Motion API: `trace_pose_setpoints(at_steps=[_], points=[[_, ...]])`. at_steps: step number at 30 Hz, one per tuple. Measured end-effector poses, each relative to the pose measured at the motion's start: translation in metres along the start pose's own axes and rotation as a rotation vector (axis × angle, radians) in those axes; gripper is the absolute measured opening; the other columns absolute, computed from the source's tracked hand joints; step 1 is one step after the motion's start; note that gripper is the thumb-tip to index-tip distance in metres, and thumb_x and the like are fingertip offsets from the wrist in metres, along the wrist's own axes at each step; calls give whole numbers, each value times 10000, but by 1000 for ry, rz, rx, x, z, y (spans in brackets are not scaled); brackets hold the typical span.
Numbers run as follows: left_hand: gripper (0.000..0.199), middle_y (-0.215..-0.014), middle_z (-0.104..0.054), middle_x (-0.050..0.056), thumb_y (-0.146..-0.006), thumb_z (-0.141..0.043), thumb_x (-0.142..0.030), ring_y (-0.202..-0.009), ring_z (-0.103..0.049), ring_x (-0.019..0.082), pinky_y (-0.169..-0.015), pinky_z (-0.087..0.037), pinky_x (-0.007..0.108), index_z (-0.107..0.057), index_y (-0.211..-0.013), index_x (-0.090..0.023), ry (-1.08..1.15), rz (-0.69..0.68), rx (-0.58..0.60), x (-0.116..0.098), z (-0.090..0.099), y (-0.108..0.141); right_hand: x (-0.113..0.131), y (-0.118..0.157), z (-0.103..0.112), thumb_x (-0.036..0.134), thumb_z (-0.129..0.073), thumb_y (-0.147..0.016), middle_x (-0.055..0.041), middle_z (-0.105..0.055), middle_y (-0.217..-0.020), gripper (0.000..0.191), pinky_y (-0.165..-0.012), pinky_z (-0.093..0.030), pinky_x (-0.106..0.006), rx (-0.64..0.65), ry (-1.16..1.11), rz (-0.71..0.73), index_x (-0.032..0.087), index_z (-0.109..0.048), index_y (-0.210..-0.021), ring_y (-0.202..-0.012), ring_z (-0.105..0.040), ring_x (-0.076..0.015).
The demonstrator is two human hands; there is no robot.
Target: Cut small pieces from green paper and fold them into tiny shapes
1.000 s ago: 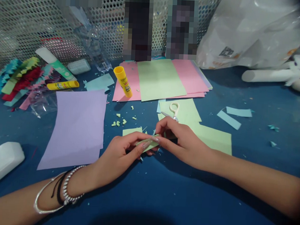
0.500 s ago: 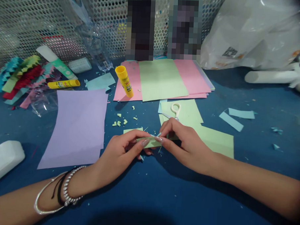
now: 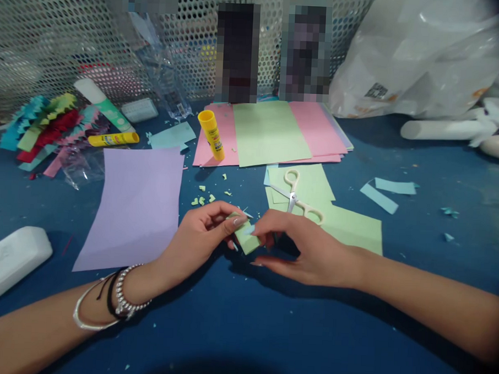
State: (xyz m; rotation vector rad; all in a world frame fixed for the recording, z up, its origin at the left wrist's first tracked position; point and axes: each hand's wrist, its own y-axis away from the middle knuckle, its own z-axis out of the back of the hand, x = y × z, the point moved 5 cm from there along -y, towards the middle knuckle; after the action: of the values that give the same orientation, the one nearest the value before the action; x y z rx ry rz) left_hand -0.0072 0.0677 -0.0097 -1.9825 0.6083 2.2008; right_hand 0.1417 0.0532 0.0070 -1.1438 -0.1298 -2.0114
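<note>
A small folded piece of pale green paper is pinched in my left hand, the thumb on top and the other fingers partly hidden beneath it. My right hand is at the paper's right side. Its index fingertip touches the paper, while the thumb stands apart below and the remaining fingers are partly hidden. Just beyond the right hand, white-handled scissors lie with their blades apart on green paper sheets.
Purple paper lies left, beside a white case. An upright yellow glue stick stands by stacked pink and green sheets. Green scraps and blue strips dot the table. A plastic bag sits back right.
The green paper has turned from lying lengthwise to a steeper tilt and looks shorter. My right thumb has come off it, and the right hand has shifted down, uncovering the scissors.
</note>
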Motion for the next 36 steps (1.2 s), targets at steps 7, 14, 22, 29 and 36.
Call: trace_pose_setpoints(at_steps=[7,14,22,29,36], points=[[97,-692,-607,-36,-783,-623,-269,-579,-524,34,-553,-452,106,-634,-803,-175,-27,12,108,-2,-6,1,6,1,1,153,-535,-833,-24,-569,-763,98,-625,-410,-208,-82,205,233,178,-627,-852,-719,-518,-105],[221,-768,-657,-24,-738,-678,-241,-700,-600,75,-649,-481,141,-623,-951,-225,124,25,29,3,-2,5,9,2,11,186,-564,-825,-30,-592,-705,95,-575,-388,-232,-247,323,263,179,-659,-823,-653,-490,-112],[216,-844,-705,-6,-766,-652,-245,-752,-625,77,-701,-476,132,-631,-977,-203,188,123,107,8,-8,7,18,6,15,175,-587,-805,-7,-611,-680,70,-559,-375,-241,-303,418,332,205,-650,-809,-631,-466,-114],[157,-848,-715,-4,-750,-661,-239,-778,-653,107,-700,-504,154,-655,-900,-193,37,80,59,4,-8,9,15,7,8,226,-551,-835,-4,-633,-733,67,-603,-387,-264,-190,422,342,187,-598,-863,-677,-483,-125],[200,-885,-706,42,-773,-625,-281,-791,-654,149,-717,-529,235,-650,-938,-171,-94,36,76,1,-8,9,8,4,6,199,-535,-836,-5,-585,-687,38,-601,-381,-248,-192,324,211,174,-544,-810,-647,-486,-113]])
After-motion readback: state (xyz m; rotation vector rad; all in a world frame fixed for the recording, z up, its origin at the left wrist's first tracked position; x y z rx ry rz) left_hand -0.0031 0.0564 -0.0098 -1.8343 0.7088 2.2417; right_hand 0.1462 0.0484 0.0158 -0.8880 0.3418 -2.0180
